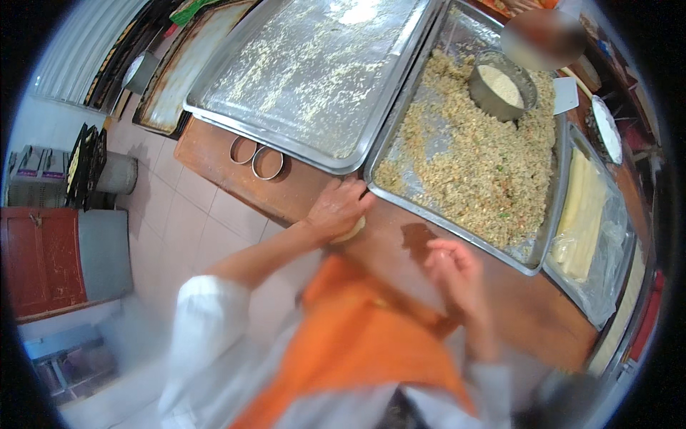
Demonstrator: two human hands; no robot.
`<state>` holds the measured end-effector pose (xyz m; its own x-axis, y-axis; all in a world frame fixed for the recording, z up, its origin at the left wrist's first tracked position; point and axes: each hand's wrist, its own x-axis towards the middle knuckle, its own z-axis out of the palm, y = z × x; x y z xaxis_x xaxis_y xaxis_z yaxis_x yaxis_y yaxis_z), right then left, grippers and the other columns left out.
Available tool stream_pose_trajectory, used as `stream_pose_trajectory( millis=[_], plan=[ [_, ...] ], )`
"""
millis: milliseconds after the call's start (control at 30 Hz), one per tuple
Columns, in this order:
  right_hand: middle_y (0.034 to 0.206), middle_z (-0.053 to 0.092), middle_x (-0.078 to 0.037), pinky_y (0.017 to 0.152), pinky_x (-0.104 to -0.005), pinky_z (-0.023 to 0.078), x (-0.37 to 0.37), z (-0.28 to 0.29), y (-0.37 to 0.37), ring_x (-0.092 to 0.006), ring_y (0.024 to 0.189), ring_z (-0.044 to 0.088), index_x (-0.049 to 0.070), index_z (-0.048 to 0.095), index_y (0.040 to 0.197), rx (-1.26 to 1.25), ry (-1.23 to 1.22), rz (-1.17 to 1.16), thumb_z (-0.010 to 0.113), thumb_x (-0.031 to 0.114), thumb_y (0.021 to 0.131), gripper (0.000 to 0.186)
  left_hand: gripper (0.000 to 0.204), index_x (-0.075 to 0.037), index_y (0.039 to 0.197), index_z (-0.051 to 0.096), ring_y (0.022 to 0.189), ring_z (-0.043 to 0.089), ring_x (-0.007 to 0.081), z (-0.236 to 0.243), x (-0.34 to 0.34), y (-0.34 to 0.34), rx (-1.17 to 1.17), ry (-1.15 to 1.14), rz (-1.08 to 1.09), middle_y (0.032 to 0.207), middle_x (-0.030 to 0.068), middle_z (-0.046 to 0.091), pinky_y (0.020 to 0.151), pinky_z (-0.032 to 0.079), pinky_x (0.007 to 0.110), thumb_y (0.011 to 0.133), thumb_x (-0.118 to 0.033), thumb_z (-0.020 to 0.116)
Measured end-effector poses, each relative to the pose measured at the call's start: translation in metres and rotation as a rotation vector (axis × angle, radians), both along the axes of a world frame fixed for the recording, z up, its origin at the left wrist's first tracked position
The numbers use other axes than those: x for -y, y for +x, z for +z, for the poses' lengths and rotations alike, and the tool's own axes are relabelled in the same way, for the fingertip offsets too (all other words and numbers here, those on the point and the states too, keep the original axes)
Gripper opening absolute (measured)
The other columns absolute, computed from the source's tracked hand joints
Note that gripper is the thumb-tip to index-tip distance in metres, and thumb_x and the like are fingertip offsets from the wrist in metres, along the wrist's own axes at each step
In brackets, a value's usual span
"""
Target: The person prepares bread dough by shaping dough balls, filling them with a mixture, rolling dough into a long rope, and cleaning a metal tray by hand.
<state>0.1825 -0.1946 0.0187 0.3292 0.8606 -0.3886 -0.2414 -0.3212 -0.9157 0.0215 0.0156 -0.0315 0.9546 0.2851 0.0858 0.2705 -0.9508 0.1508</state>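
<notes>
My left hand rests on the wooden worktable, its fingers bent over a pale piece of dough that is mostly hidden beneath it. My right hand, slightly blurred, is above the front of the table, fingers loosely curled and apart, with nothing visible in them. A steel tray of crumbly filling holds a round metal container of pale grains. Beside my left hand is a large floury steel tray; two metal rings lie before it.
At the right, long pale dough pieces lie on plastic in a tray, with a white dish behind. Dark baking trays stand at the upper left. On the tiled floor are a grey bin and a red cabinet.
</notes>
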Motion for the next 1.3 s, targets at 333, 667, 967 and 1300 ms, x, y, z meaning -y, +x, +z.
stream_pose_trajectory(
  millis=[333, 667, 967, 1300],
  plan=[
    [0.124, 0.044, -0.016, 0.098, -0.0407, 0.034, -0.076, 0.0, 0.108, -0.0299, 0.117, 0.041, 0.001, 0.045, 0.118, 1.377, 0.242, 0.564, 0.056, 0.028, 0.083, 0.045, 0.01, -0.006, 0.077, 0.052, 0.079, 0.049, 0.0267, -0.002, 0.008, 0.006, 0.111, -0.038, 0.074, 0.082, 0.0091, 0.048, 0.067, 0.039, 0.038, 0.068, -0.008, 0.052],
    [0.128, 0.035, -0.024, 0.101, -0.0429, 0.028, -0.181, -0.051, 0.086, -0.0364, 0.12, 0.034, -0.007, 0.038, 0.121, 1.548, 0.379, 0.423, 0.062, 0.025, 0.074, 0.061, 0.029, -0.006, 0.099, 0.056, 0.085, 0.049, 0.0225, -0.016, 0.014, 0.003, -0.128, -0.161, 0.007, 0.091, 0.0052, 0.051, 0.07, 0.038, 0.036, 0.072, -0.012, 0.049],
    [0.093, 0.052, -0.014, 0.085, -0.0407, 0.038, -0.122, -0.049, 0.097, -0.0284, 0.092, 0.048, 0.002, 0.052, 0.089, 1.497, 0.416, 0.734, 0.058, 0.01, 0.069, 0.022, 0.034, -0.003, 0.108, 0.053, 0.093, 0.049, 0.032, 0.037, 0.02, -0.011, 0.277, -0.553, 0.296, 0.099, 0.0139, 0.053, 0.081, 0.039, 0.042, 0.075, -0.006, 0.048],
    [0.093, 0.056, -0.011, 0.084, -0.0396, 0.04, -0.096, -0.029, 0.118, -0.0274, 0.093, 0.051, 0.006, 0.057, 0.09, 1.485, 0.282, 1.051, 0.06, 0.02, 0.074, 0.022, 0.033, -0.005, 0.101, 0.056, 0.109, 0.048, 0.0256, 0.045, -0.003, -0.038, -0.104, -0.791, 0.012, 0.109, 0.0151, 0.053, 0.09, 0.039, 0.037, 0.071, -0.016, 0.064]
  ],
)
